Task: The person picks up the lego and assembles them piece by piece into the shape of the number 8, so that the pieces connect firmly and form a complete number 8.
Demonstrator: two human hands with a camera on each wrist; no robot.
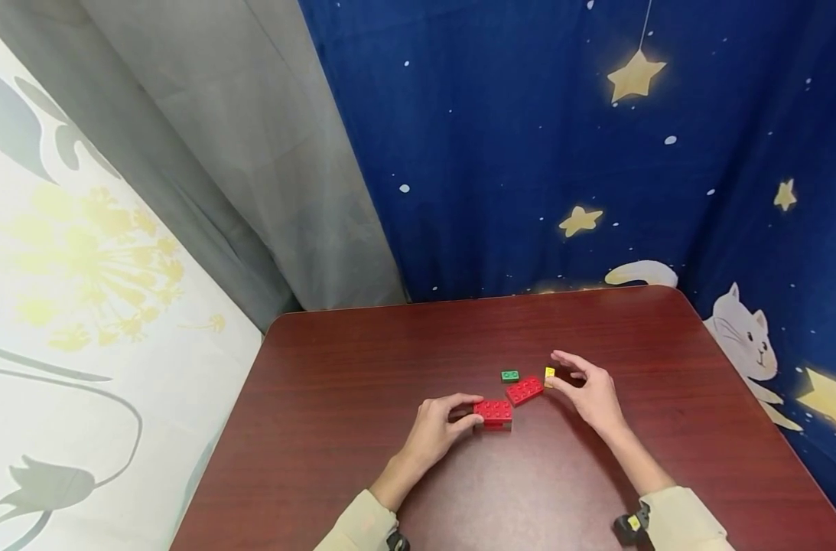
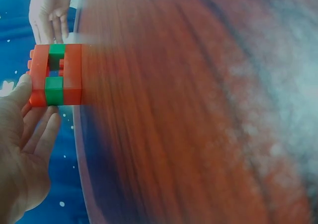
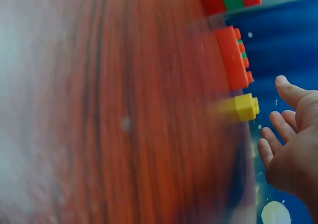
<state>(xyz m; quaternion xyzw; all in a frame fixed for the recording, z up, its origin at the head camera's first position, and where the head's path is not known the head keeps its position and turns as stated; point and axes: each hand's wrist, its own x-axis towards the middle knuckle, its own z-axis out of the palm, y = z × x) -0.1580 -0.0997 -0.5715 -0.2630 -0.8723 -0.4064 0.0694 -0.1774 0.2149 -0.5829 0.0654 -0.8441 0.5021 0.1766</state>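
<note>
My left hand [image 1: 437, 428] grips the left end of a brick stack [image 2: 73, 75]. Two red toy bricks form its top and bottom, and green bricks sit between them with a gap. The stack stands on the table. My right hand [image 1: 592, 392] hovers with loosely bent fingers around a small yellow brick [image 1: 550, 373]; in the right wrist view the fingertips are apart from that yellow brick [image 3: 244, 108]. Between the hands lies a single red brick [image 1: 525, 390], studs up and turned at an angle. Behind it is a small green brick [image 1: 510, 376].
The dark red wooden table [image 1: 362, 360] carries all the bricks. Along its far edge hangs a blue curtain [image 1: 500, 153] with stars, beside a grey curtain [image 1: 252, 153]. A pale patterned cloth [image 1: 101, 428] hangs along the left side.
</note>
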